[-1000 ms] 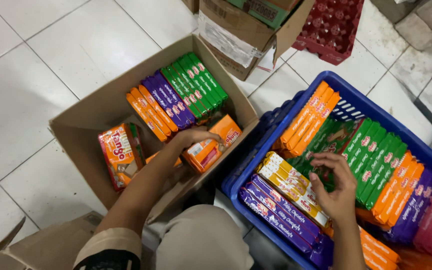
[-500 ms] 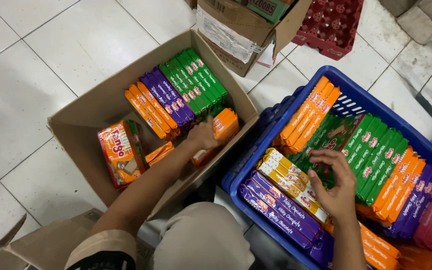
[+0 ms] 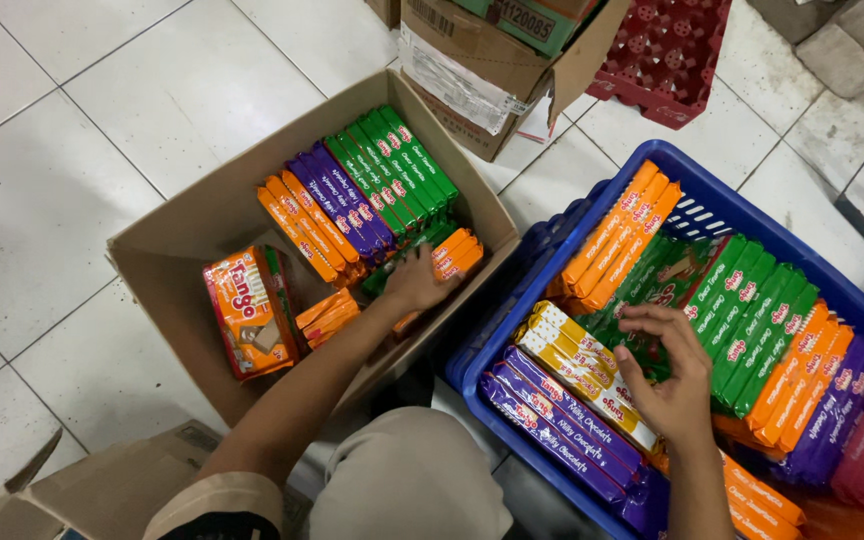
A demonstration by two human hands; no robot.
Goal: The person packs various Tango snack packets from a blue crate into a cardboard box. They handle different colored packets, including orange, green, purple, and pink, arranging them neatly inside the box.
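**Two hands among wafer packs, one in each container**

The left hand (image 3: 414,283) reaches into the cardboard box (image 3: 167,240) on the tiled floor (image 3: 102,100), its grip closed over a stack of orange wafer packs (image 3: 455,252) standing on edge near the box's right wall. Purple packs (image 3: 344,205) and green packs (image 3: 397,165) fill the row just behind. The right hand (image 3: 670,378) rests in the blue plastic crate (image 3: 472,375), fingers curled loosely over the dark green packs (image 3: 652,285), beside the yellow packs (image 3: 577,372); whether it actually grips one cannot be told.
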